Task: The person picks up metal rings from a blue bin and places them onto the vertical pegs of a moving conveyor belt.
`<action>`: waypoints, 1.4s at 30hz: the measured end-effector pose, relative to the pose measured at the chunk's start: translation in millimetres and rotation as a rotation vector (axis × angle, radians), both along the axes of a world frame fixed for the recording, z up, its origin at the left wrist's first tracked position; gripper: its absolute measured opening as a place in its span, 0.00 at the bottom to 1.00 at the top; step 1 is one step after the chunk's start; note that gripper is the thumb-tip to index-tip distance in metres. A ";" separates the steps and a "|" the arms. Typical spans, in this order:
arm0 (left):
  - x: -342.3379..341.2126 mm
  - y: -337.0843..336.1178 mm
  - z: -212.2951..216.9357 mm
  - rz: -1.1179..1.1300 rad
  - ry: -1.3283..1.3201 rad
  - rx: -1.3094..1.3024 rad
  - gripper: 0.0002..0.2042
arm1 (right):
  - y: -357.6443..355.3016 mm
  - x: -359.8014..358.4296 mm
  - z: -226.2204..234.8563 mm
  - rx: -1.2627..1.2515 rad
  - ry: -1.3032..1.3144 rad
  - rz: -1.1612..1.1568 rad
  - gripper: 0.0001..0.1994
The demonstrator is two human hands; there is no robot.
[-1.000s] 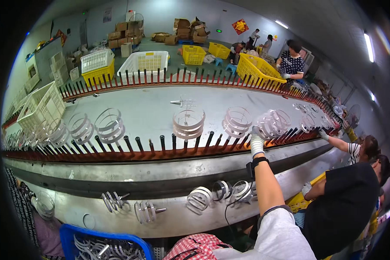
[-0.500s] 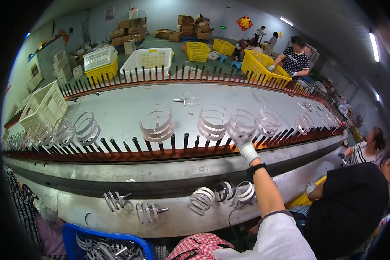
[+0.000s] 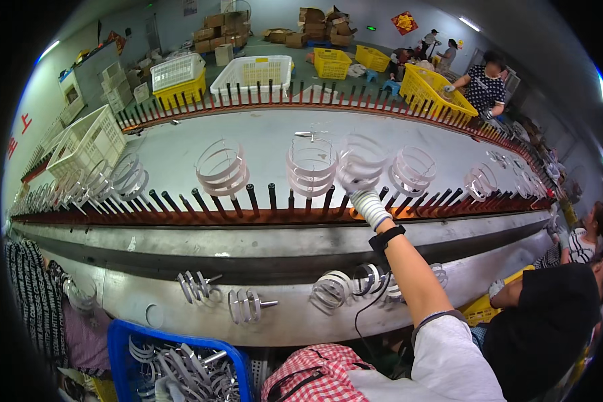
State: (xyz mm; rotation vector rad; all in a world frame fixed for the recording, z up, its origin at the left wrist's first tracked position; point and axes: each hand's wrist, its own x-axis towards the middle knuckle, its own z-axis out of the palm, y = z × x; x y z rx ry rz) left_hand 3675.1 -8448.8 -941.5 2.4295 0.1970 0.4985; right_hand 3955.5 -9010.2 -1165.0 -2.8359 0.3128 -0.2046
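Observation:
My right hand point(image 3: 360, 191), in a white knit glove with a dark wristband behind it, is closed at the underside of a pale hooped-band piece point(image 3: 365, 149) over the near row of upright rods. Similar pieces stand close on both sides: one pale hooped piece point(image 3: 312, 175) to the left, another point(image 3: 413, 175) to the right. At the lower left, a whitish glove, seemingly my left hand point(image 3: 169, 390), shows among the metal hooped parts in a blue basket point(image 3: 117, 348); its fingers are hidden.
On the steel ledge point(image 3: 295, 321) lie several hooped metal parts point(image 3: 248, 307). Dark-tipped rods point(image 3: 251, 199) line the rail behind it. A white crate point(image 3: 87, 144) stands at left. Co-workers sit on both sides, such as a person in black point(image 3: 549, 321) at right.
The hooped pieces on the near rail have shifted left past the table, my right hand moving left with its piece. A whitish glove has appeared in the blue basket. The view has also shifted.

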 end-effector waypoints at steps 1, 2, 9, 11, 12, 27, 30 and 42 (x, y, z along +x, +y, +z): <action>-4.0 -5.5 0.3 -0.003 0.030 -0.094 0.11 | 11.8 -3.3 -16.9 -0.359 -0.460 0.121 0.18; -7.2 -10.0 -0.5 -0.031 0.060 -0.089 0.10 | 17.3 -4.1 -23.9 -0.254 -0.434 0.070 0.18; -42.2 -57.0 -10.7 -0.138 0.055 -0.105 0.08 | 62.3 -67.9 14.6 0.487 -0.284 -0.087 0.15; -46.6 -65.2 -26.2 -0.174 0.064 -0.049 0.07 | 95.7 -118.0 19.3 0.530 -0.025 0.248 0.21; -46.5 -74.5 -31.6 -0.192 0.089 -0.083 0.07 | 116.2 -146.1 28.5 0.545 0.136 0.620 0.24; 95.2 -271.5 -48.0 -0.596 0.239 -0.509 0.12 | 19.1 -339.1 38.8 1.062 0.358 0.626 0.19; 174.9 -305.1 -105.0 -0.673 0.154 -0.560 0.18 | -24.6 -368.6 17.6 1.190 0.321 0.505 0.20; 289.6 -387.3 -124.0 -0.352 -0.425 -0.160 0.10 | -108.5 -431.9 9.2 1.601 0.314 0.046 0.23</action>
